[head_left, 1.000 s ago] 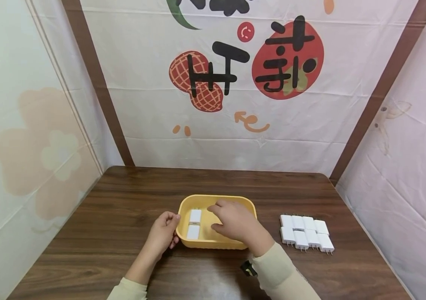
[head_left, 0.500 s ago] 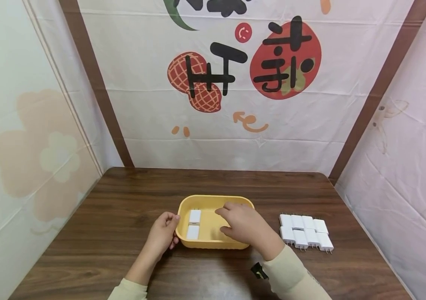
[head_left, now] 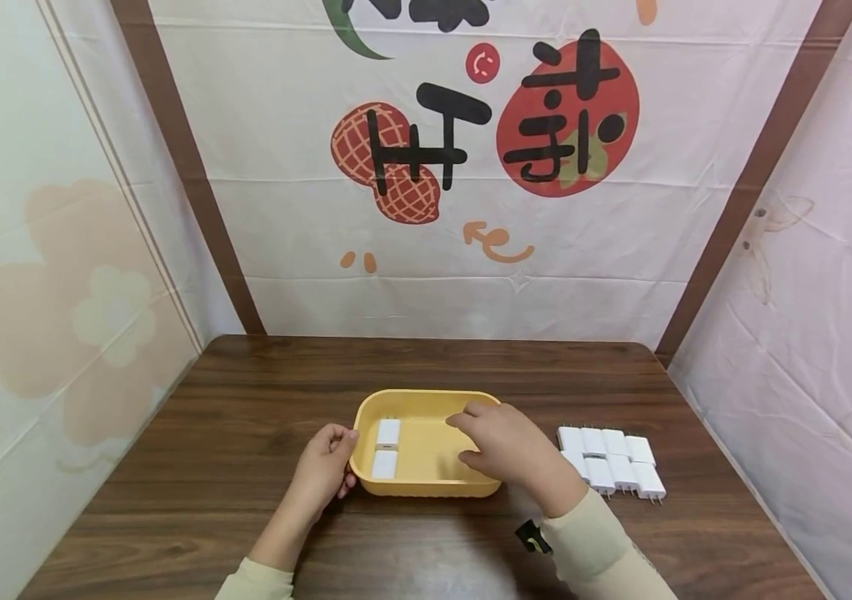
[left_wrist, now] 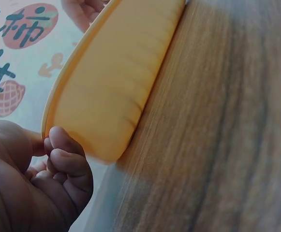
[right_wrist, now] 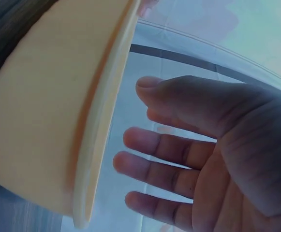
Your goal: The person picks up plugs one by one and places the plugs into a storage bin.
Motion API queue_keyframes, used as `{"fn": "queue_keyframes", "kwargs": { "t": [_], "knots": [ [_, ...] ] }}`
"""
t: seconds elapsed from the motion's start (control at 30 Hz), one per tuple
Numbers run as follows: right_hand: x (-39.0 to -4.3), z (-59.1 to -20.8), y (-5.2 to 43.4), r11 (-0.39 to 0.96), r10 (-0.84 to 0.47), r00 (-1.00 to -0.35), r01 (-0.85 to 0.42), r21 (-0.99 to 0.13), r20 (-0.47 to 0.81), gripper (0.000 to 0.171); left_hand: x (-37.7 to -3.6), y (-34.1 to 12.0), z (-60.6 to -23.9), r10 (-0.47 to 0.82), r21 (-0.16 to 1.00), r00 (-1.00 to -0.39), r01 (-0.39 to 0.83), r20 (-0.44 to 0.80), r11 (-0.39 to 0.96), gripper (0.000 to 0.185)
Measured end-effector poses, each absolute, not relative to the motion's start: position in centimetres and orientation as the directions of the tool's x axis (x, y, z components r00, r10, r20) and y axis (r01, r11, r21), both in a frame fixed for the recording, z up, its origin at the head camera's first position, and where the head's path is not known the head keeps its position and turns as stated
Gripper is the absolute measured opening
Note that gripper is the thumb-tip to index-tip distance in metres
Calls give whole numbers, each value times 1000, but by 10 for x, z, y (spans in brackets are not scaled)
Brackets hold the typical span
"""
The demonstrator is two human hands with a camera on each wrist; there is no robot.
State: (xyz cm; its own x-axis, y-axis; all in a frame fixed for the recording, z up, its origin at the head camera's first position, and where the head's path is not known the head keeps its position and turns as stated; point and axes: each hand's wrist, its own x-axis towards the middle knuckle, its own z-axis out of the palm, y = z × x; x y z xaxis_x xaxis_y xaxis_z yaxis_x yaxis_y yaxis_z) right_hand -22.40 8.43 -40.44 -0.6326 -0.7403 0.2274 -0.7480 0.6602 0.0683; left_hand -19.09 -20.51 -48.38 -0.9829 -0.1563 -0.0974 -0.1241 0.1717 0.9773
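A yellow plastic basket point(head_left: 429, 488) stands on the table with two white plug chargers point(head_left: 388, 432) inside, one behind the other at its left end. My left hand point(head_left: 323, 463) pinches the left rim between thumb and curled fingers; the left wrist view shows this hand point(left_wrist: 43, 179) at the basket's corner. Over the basket's right end hovers my right hand point(head_left: 510, 446), holding nothing. In the right wrist view its fingers point(right_wrist: 167, 174) are spread and extended, apart from the rim. To the right, several more white chargers point(head_left: 618, 447) lie in two rows, partly hidden by my right wrist.
The brown wood-grain table point(head_left: 261, 392) reaches back to a white printed cloth point(head_left: 298, 308). Similar cloths hang at both sides. A small black object point(head_left: 533, 537) shows beside the right sleeve.
My right hand has moved rightward across the basket, away from the two chargers inside. The left hand keeps its grip on the rim.
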Motion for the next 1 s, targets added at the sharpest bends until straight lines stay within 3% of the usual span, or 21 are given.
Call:
{"fn": "queue_keyframes", "kwargs": {
  "t": [0.4,0.77,1.0],
  "knots": [
    [-238,-399,108,783,-612,-776,-622,-26,151,47,-190,-204,-484,-153,976,-983,-132,-106,171,29],
    [-257,-404,128,850,-507,-850,-521,-79,145,40,-190,-206,-483,-160,973,-981,-137,-107,185,30],
    [-264,-404,150,886,-439,-897,-442,-144,50,39,-189,-204,-483,-156,975,-983,-129,-101,179,29]
  ]
}}
